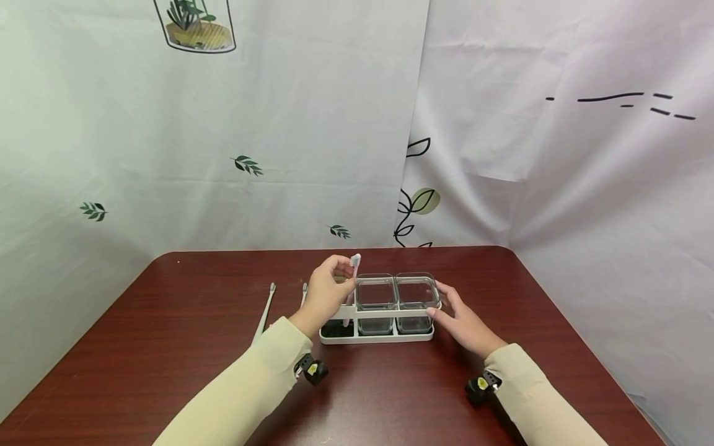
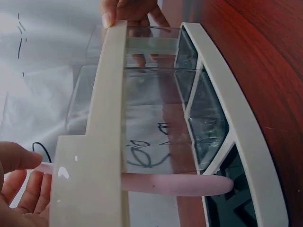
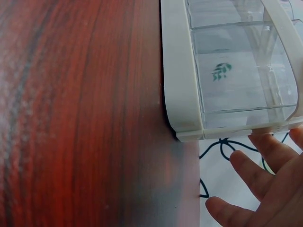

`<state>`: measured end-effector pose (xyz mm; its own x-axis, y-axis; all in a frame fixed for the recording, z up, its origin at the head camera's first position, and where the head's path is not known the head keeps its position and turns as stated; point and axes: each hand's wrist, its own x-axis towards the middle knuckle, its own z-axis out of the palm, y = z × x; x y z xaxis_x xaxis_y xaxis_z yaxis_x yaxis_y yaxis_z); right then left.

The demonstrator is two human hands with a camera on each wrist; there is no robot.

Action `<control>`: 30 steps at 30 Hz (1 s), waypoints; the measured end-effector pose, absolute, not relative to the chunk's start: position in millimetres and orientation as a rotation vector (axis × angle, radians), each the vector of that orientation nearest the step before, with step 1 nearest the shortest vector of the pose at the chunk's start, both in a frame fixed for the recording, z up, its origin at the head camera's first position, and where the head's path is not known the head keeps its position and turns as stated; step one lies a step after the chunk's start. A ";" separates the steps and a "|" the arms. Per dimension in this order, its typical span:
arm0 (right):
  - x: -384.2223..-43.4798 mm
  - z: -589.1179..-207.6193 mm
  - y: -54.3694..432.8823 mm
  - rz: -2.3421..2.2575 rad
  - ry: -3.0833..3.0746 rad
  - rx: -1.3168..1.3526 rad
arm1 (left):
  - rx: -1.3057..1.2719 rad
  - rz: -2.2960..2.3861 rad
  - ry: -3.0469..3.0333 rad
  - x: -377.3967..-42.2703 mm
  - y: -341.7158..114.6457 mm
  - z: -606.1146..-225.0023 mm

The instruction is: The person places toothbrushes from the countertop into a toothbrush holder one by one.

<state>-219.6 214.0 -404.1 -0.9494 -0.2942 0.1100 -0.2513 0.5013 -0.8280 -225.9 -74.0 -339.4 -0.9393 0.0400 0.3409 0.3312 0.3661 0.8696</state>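
A white toothbrush holder (image 1: 385,314) stands on the table, with two clear cups (image 1: 376,294) set in its middle and right openings. My left hand (image 1: 329,288) pinches a pink toothbrush (image 1: 356,263) near its head, bristles up. In the left wrist view the pink handle (image 2: 175,184) passes down through the holder's upper frame, its end at the dark base (image 2: 232,198). At the holder's right end is my right hand (image 1: 463,322), thumb on the front rim and fingers at the side. The right wrist view shows its fingertips (image 3: 260,139) against the holder's end.
Left of the holder lies a pale toothbrush (image 1: 264,313). A second one (image 1: 304,294) is partly hidden behind my left hand. Behind the dark red wooden table (image 1: 195,279) hangs a white cloth (image 1: 312,124) printed with leaves.
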 end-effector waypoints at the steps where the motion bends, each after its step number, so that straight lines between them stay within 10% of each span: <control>1: -219.7 -404.1 213.8 -1.468 2.684 -0.487 | -0.332 -1.601 -2.365 -225.9 -75.2 -338.5; 30: -217.8 -404.5 212.8 -1.479 2.668 -0.481 | -0.153 -2.405 -1.959 -229.9 -164.5 -308.2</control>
